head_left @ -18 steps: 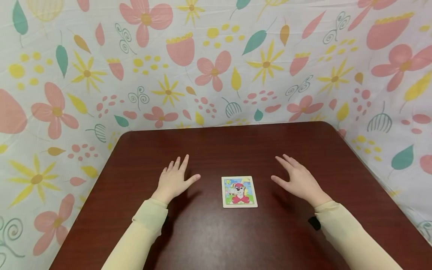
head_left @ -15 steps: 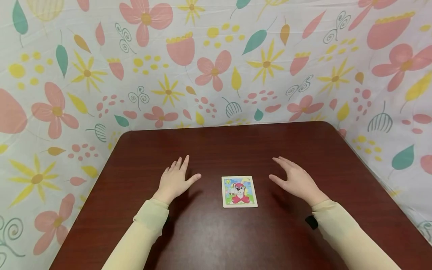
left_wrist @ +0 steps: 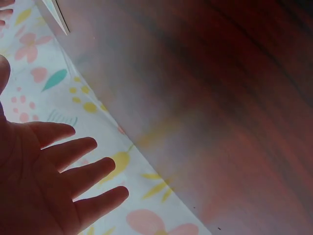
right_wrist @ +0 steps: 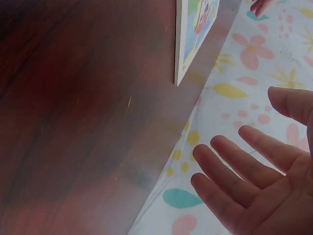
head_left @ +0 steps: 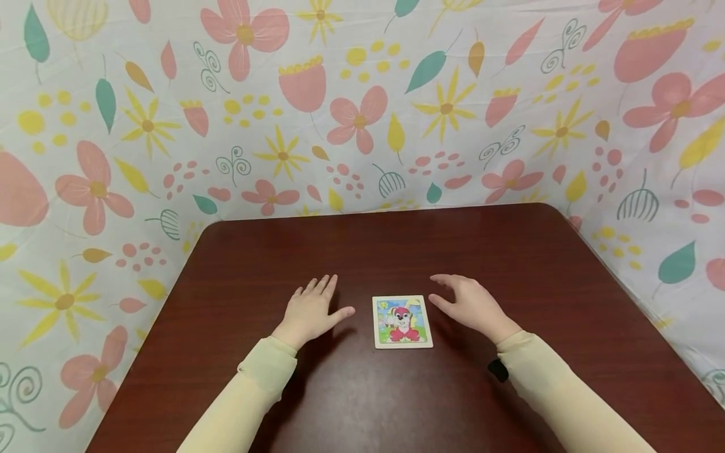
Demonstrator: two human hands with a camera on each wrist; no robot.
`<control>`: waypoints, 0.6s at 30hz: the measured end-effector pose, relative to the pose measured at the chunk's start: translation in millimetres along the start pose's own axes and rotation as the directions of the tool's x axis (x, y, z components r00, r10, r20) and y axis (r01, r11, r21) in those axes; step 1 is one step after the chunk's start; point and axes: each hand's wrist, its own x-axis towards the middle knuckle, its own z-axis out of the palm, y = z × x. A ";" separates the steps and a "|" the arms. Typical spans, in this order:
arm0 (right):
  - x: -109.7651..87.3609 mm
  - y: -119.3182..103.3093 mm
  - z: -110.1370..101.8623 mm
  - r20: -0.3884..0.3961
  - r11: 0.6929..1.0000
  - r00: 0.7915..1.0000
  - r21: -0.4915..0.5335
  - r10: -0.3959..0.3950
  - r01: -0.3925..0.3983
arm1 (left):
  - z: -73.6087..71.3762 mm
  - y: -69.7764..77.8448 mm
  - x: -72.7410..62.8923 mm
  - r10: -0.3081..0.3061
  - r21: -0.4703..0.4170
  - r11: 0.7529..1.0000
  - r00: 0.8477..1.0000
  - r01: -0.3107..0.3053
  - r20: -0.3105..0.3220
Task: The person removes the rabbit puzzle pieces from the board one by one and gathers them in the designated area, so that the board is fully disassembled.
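A small picture puzzle board (head_left: 402, 322) with a cream border lies flat on the dark red-brown table; its picture is a pink-and-white cartoon dog. Left of it is my left hand (head_left: 310, 313), fingers spread and thumb pointing toward the board, holding nothing. My right hand (head_left: 471, 306) is at the board's right side, its thumb and fingertips near the upper right corner, with nothing in its grasp. In the left wrist view the left palm (left_wrist: 34, 176) shows bare. The right palm (right_wrist: 274, 196) is also bare in the right wrist view, where the board's edge (right_wrist: 179, 49) rises above.
The wooden table (head_left: 362, 402) has rounded far corners. Behind it and along both sides hangs a white cloth (head_left: 362, 63) printed with flowers and leaves. Both forearms wear pale yellow sleeves (head_left: 561, 384), and a black strap piece (head_left: 498, 370) shows under the right wrist.
Both hands have moved inward toward the puzzle board, the left rightward and the right leftward, and slightly nearer the body. The board has stayed in place.
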 end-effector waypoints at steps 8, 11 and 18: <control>4.1 -10.6 9.6 0.021 1.000 1.000 -0.005 -0.020 0.021 | 0.7 13.7 -1.3 0.024 0.017 1.000 1.000 -0.024 -0.002; 7.0 -13.0 13.7 0.047 1.000 0.999 0.012 -0.024 0.023 | -0.2 20.5 -3.4 0.041 0.013 0.999 0.999 -0.040 -0.022; 14.8 -17.6 19.3 0.081 0.998 0.996 0.043 -0.043 0.040 | 0.2 37.5 -3.1 0.090 0.003 0.996 0.992 -0.090 -0.085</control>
